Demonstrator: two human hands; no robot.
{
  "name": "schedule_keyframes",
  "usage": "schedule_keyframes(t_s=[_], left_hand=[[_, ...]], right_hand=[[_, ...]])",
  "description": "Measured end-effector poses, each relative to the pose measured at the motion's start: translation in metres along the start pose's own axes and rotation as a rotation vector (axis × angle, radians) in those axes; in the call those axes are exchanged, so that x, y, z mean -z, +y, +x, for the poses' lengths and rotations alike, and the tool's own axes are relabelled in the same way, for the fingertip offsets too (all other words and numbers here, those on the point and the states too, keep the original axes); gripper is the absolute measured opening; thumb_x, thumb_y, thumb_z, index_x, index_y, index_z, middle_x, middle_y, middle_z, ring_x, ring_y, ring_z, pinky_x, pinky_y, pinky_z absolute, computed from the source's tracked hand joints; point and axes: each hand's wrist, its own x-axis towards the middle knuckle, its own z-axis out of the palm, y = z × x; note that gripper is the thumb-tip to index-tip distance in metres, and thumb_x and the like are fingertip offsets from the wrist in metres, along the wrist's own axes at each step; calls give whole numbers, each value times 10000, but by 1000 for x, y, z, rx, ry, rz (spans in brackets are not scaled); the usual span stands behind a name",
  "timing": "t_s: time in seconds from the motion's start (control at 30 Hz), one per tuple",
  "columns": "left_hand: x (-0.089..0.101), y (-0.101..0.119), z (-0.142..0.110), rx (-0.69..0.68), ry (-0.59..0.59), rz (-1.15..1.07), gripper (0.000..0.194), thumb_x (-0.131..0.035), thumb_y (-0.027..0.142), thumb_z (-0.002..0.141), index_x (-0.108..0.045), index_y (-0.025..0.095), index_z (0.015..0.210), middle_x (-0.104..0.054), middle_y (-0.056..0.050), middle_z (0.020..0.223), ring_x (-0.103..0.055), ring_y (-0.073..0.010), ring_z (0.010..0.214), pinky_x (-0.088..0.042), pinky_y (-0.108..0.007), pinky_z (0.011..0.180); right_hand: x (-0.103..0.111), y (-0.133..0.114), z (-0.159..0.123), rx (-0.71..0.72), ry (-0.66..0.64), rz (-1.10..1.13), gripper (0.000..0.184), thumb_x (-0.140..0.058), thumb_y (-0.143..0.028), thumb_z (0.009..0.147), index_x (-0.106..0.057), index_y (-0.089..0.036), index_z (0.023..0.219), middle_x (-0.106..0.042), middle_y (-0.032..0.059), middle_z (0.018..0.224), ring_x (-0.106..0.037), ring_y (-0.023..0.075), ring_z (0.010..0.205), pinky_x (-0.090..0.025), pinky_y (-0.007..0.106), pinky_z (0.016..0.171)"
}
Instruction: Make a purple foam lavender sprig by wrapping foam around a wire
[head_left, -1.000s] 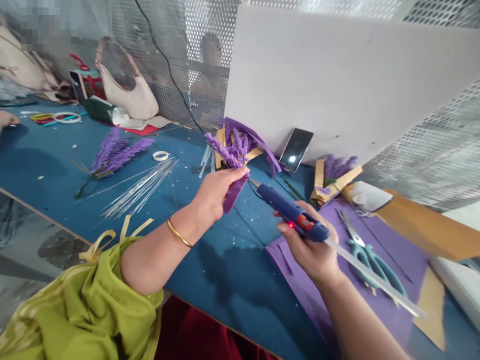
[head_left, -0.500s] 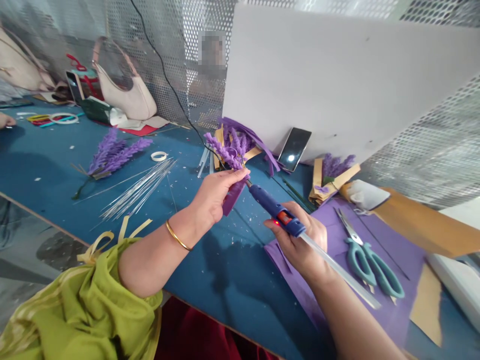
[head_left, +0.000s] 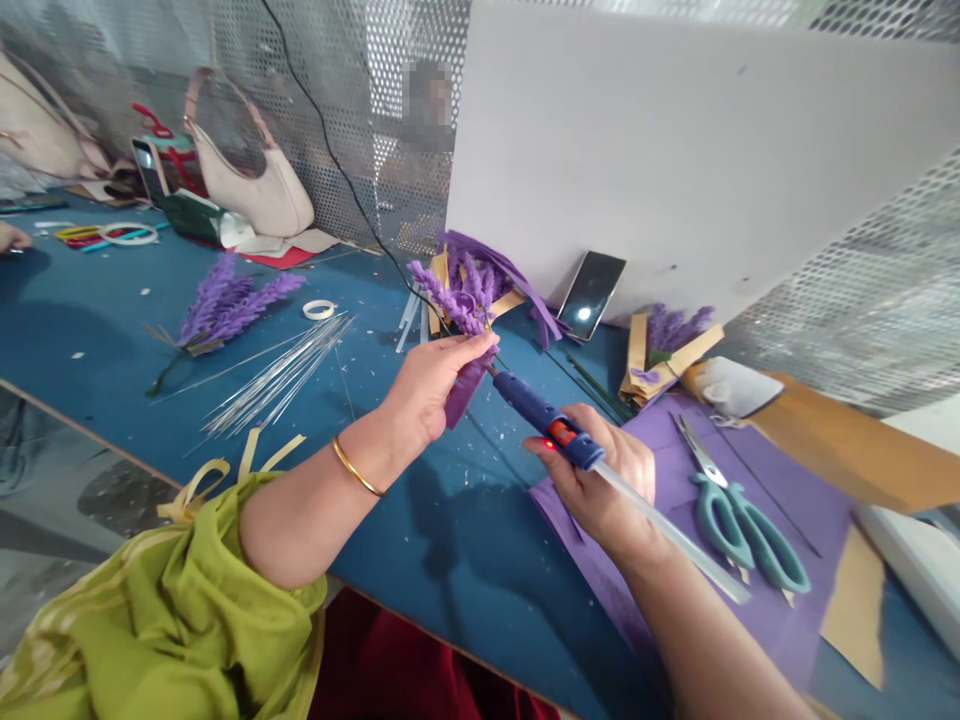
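My left hand [head_left: 439, 385] is closed in a pinch on a purple felt strip [head_left: 466, 393], part of which hangs below the fingers. Just beyond the fingertips, purple lavender flower pieces [head_left: 454, 305] show, and I cannot tell which of them join the held strip. My right hand [head_left: 600, 480] is wrapped round a blue glue gun [head_left: 536, 410]. A red light glows on its side, and a long clear glue stick [head_left: 675, 540] sticks out of its back. The nozzle points up and left at the purple strip, close to my left fingers; whether it touches is hard to see.
Teal-handled scissors [head_left: 739, 525] lie on purple felt [head_left: 795, 620] at the right. Behind are a phone [head_left: 592, 295] and a wrapped lavender bunch [head_left: 664, 350]. Thin wires [head_left: 281, 385], a tape roll [head_left: 319, 310] and lavender stems [head_left: 229, 305] lie left. A black cord [head_left: 337, 165] hangs down.
The glue gun has shifted slightly up and left, its nozzle a little lower along the strip. Its glue stick's back end has moved the same way. My left hand keeps its pinch.
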Motion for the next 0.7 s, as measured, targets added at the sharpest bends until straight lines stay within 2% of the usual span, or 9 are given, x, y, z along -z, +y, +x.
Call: schedule_keyframes(t_s=[0.37, 0.7], left_hand=[[0, -1, 2, -29, 21, -48, 175, -845, 255, 681, -761, 123, 759, -716, -36, 776, -610, -117, 714, -465, -267, 726], [0, 0, 2, -26, 17, -50, 157, -830, 246, 697, -755, 123, 759, -695, -22, 744, -575, -104, 664, -454, -260, 682]], right_hand=[[2, -2, -1, 51, 22, -47, 282, -511, -447, 962, -554, -198, 839, -602, -3, 603, -571, 148, 513, -327, 265, 507], [4, -5, -2, 61, 7, -83, 329, -496, -471, 965, -566, -187, 813, -590, -3, 587, -551, 145, 492, -322, 261, 486]])
